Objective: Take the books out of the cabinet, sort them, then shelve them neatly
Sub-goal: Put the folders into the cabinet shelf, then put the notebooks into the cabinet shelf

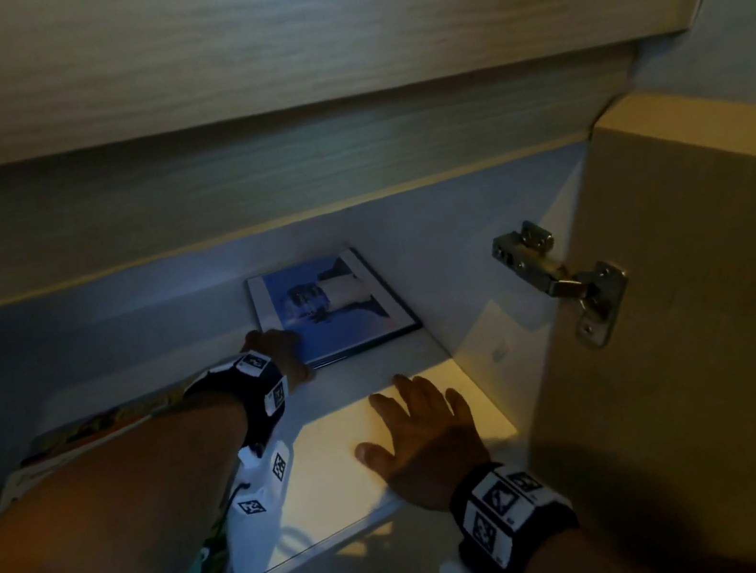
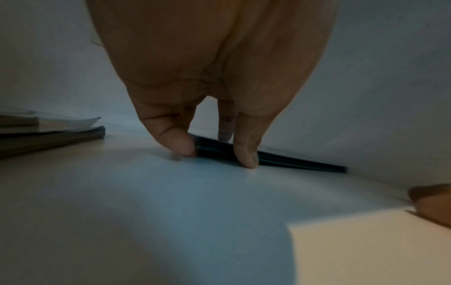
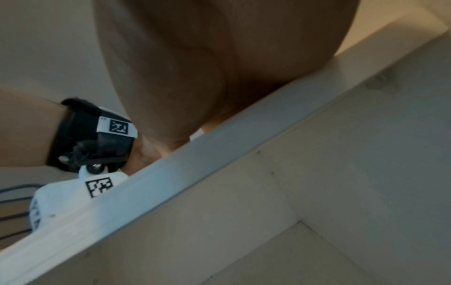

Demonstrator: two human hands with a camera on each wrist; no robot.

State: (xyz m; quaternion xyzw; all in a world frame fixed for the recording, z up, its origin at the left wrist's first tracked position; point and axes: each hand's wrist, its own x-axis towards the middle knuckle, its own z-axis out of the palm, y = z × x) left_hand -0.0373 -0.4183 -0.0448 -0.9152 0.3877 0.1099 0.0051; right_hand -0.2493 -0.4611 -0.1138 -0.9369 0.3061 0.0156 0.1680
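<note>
A thin blue book (image 1: 333, 301) lies flat at the back right of the cabinet shelf (image 1: 380, 366). My left hand (image 1: 284, 353) reaches in to its near left corner. In the left wrist view the thumb (image 2: 180, 143) and a fingertip (image 2: 246, 156) sit against the book's dark edge (image 2: 305, 164), with another finger on top, pinching it. My right hand (image 1: 419, 430) lies flat with fingers spread on the lit front of the shelf, holding nothing. Only its palm (image 3: 219, 67) shows in the right wrist view, resting over the shelf's front edge (image 3: 219, 152).
More books (image 1: 84, 439) lie flat on the shelf's left part, seen as a low stack (image 2: 48, 133) from the left wrist. The open cabinet door (image 1: 702, 330) with its metal hinge (image 1: 561, 279) stands close on the right. A lower compartment (image 3: 317, 221) shows beneath the shelf.
</note>
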